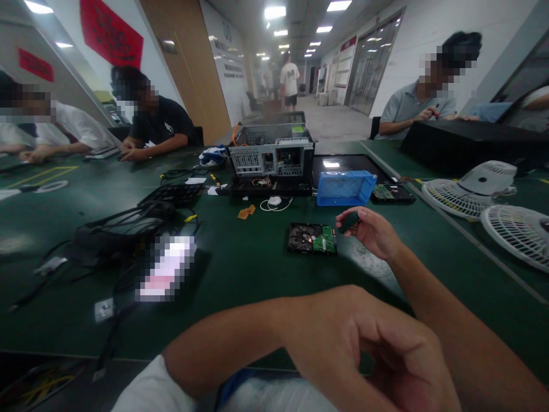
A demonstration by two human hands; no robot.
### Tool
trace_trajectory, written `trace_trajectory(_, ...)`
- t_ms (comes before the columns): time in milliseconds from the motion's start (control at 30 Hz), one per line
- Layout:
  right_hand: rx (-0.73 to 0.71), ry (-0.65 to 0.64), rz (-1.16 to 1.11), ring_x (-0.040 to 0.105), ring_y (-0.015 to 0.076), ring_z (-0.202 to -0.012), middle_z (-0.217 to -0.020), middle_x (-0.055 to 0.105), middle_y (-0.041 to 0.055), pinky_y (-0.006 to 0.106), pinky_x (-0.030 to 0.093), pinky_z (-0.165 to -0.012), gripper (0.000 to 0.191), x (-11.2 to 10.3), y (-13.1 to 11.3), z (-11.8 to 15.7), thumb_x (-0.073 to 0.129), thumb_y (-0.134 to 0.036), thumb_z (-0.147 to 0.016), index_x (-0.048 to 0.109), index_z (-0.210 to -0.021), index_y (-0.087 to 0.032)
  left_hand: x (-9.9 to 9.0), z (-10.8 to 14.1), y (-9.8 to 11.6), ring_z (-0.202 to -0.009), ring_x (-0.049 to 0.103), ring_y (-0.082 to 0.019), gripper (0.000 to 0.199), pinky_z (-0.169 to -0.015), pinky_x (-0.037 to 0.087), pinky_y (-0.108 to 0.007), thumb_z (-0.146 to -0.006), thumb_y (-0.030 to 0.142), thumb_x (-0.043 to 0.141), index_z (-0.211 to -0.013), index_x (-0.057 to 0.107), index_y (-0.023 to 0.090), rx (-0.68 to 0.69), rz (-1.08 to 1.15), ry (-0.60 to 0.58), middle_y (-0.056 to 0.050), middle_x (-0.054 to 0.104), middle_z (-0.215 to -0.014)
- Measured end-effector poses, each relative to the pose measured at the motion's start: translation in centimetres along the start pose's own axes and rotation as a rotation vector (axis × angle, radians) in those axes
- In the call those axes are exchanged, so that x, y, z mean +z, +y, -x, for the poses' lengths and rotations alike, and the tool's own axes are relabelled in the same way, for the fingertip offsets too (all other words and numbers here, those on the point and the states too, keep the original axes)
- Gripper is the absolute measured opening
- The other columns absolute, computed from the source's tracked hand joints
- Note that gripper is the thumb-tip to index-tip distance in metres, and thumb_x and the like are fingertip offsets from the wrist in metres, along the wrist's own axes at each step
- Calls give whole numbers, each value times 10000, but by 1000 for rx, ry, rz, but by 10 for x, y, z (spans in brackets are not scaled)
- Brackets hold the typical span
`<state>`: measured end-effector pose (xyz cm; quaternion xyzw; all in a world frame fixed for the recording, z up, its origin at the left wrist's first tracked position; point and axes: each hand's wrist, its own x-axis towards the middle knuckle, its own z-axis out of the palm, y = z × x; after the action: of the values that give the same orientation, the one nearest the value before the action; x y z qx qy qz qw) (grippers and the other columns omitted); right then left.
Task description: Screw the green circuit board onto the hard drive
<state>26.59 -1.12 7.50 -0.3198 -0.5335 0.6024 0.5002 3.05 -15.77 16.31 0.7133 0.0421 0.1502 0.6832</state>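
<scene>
My right hand (369, 230) pinches a small dark green object (348, 222) just off the right end of a hard drive (312, 238). The drive lies flat on the green table, its green circuit board facing up. Close to the camera, my left hand (364, 349) is bent at the wrist with its fingers curled in. Whatever may be in those fingers is hidden. Behind the right hand is a blue plastic tray (345, 189), with a second drive (392, 193) beside it.
An open computer case (272, 157) stands at the back centre. A lit phone (167, 269) and a black bag-like bundle with cables (120, 234) lie left. White fans (461, 191) are at right. Scraps and a white cable (274, 202) lie mid-table. Several people sit around the table.
</scene>
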Motion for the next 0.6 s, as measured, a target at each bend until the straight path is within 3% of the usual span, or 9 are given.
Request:
trace_trajectory(133,15,-5,7,706,235,-983,-1105,739,90,300,573,-688,254,-3,-1,0,641,-396,-937,751,-1094,-229,-38,-26,-9,-633,613,-102,537,-596,511,-236,-681,653,844,-742,597,180,-154,-35,38,-37,714,-862)
trace_trajectory(333,11,-12,40,699,243,-1003,-1129,734,103,318,575,-729,253,-9,-1,0,613,-385,-951,764,-1073,-222,-86,-24,-39,-546,617,-83,285,-612,461,-217,-880,437,766,-874,644,180,-146,-546,217,40,668,-730)
trace_trajectory(433,7,-10,61,694,241,-992,-1120,734,102,320,569,-728,236,-9,-1,0,621,-382,-949,767,-1046,-225,-106,-18,-45,-522,599,-70,187,-589,460,-220,-996,373,614,-981,648,189,-155,-652,369,18,730,-881)
trace_trajectory(533,-1,-1,68,690,239,-989,-1128,732,102,317,559,-716,216,-8,-1,0,640,-372,-941,766,-1035,-224,-126,-14,-54,-541,605,-108,330,-585,468,-253,-1046,453,474,-971,649,184,-221,-781,538,1,715,-807)
trace_trajectory(600,-5,7,60,688,236,-984,-1145,729,100,313,550,-700,218,-8,-1,0,644,-373,-940,762,-1054,-229,-139,-12,-66,-685,650,-165,398,-678,506,-306,-1040,501,449,-939,665,183,-239,-951,701,-32,704,-818)
